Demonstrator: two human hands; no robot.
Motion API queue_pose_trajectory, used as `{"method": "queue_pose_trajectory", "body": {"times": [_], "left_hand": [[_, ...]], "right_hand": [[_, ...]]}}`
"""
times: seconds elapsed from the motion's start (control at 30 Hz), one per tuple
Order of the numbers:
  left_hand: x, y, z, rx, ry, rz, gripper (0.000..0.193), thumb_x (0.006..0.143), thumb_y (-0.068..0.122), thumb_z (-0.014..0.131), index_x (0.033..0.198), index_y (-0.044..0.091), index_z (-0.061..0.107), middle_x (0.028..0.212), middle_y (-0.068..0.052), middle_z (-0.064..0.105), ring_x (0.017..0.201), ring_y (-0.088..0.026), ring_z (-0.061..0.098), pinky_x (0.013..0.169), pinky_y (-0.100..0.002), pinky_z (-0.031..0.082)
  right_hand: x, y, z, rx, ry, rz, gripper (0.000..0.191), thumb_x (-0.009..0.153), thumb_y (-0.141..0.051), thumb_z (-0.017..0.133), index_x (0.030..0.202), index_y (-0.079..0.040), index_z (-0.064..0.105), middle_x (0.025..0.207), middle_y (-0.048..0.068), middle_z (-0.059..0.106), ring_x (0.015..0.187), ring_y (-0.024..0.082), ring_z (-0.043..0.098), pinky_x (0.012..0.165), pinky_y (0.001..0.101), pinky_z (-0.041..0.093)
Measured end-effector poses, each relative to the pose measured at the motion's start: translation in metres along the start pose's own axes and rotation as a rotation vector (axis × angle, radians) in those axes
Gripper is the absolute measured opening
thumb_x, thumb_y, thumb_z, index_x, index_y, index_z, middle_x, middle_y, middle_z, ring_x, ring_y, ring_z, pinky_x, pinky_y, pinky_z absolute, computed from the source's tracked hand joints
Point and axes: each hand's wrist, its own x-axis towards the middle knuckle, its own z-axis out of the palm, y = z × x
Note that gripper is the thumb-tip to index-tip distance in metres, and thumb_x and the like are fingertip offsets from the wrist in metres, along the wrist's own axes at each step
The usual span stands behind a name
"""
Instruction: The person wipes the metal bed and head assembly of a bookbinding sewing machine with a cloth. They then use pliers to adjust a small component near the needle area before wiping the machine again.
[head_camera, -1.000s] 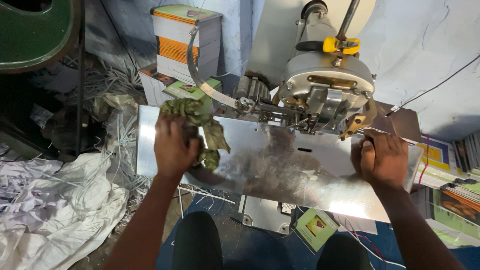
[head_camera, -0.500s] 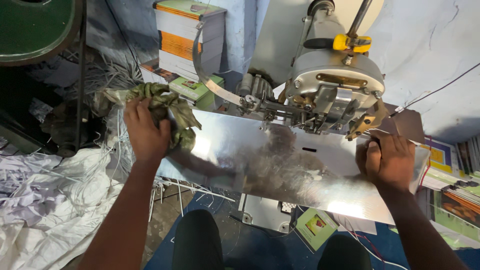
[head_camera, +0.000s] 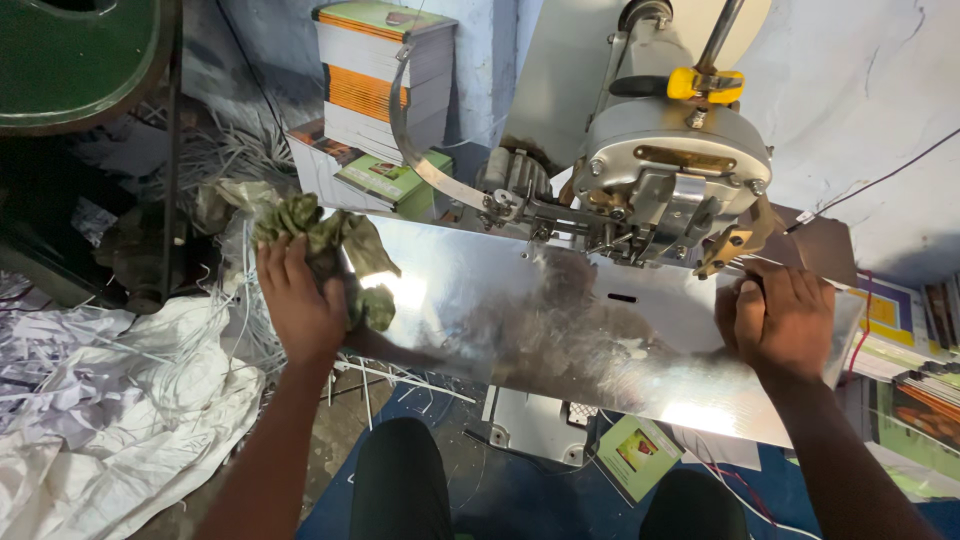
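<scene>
This is a small bindery or print workshop, shown by the metal stitching machine (head_camera: 670, 170) with its shiny steel table (head_camera: 560, 330), stacks of printed booklets (head_camera: 380, 80) and heaps of paper trimmings (head_camera: 110, 400) on the floor.

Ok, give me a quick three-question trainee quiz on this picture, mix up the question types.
1. What does the left hand hold?
2. True or false: the right hand rests on the metal plate.
3. The booklet stack stands: A) behind the plate's left end, B) on the floor by the shredded paper.

Key: 1. A crumpled green rag, at the plate's left edge. 2. True. 3. A.
</scene>
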Motion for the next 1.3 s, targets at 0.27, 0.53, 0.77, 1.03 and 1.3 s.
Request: {"method": "queue_pose_trajectory", "body": {"times": [0.27, 0.53, 0.77, 1.03, 1.3], "left_hand": [[-0.033, 0.017, -0.002, -0.01, 0.053, -0.015, 0.059, 0.093, 0.017, 0.056, 0.148, -0.002, 0.046, 0.151, -0.03, 0.043, 0.147, -0.054, 0.031, 0.124, -0.065, 0.026], [-0.048, 0.048, 0.006, -0.023, 0.108, -0.062, 0.053, 0.105, 0.028, 0.057, 0.147, -0.004, 0.048, 0.151, -0.031, 0.042, 0.146, -0.054, 0.031, 0.121, -0.065, 0.027], [-0.055, 0.065, 0.015, -0.053, 0.099, -0.053, 0.04, 0.109, 0.022, 0.05, 0.141, -0.001, 0.053, 0.149, -0.027, 0.046, 0.146, -0.051, 0.034, 0.122, -0.064, 0.028], [-0.057, 0.089, 0.026, -0.045, 0.093, 0.029, 0.037, 0.106, 0.021, 0.052, 0.137, 0.002, 0.057, 0.144, -0.023, 0.05, 0.143, -0.049, 0.038, 0.121, -0.062, 0.033], [-0.063, 0.117, 0.025, -0.092, 0.018, 0.13, 0.036, 0.1, 0.018, 0.058, 0.132, 0.002, 0.06, 0.145, -0.022, 0.052, 0.144, -0.05, 0.038, 0.118, -0.063, 0.031]], "right_hand": [[0.0, -0.004, 0.0, -0.018, 0.022, -0.015, 0.022, 0.104, -0.019, 0.053, 0.109, -0.001, 0.065, 0.098, 0.017, 0.064, 0.096, 0.034, 0.059, 0.096, 0.0444, 0.043], [0.0, -0.005, 0.0, -0.027, 0.014, 0.003, 0.023, 0.105, -0.02, 0.053, 0.109, -0.002, 0.066, 0.1, 0.016, 0.065, 0.097, 0.035, 0.059, 0.095, 0.0448, 0.042], [0.0, -0.005, 0.0, -0.058, 0.004, 0.003, 0.025, 0.105, -0.022, 0.052, 0.109, -0.002, 0.066, 0.101, 0.016, 0.065, 0.098, 0.034, 0.06, 0.096, 0.045, 0.043], [-0.001, -0.004, 0.002, -0.074, 0.009, -0.012, 0.026, 0.105, -0.023, 0.052, 0.112, -0.002, 0.067, 0.103, 0.016, 0.066, 0.098, 0.033, 0.06, 0.096, 0.0445, 0.043], [0.001, -0.007, 0.002, -0.129, -0.004, -0.017, 0.025, 0.103, -0.023, 0.056, 0.111, -0.003, 0.067, 0.103, 0.016, 0.066, 0.1, 0.034, 0.06, 0.097, 0.0449, 0.043]]}}
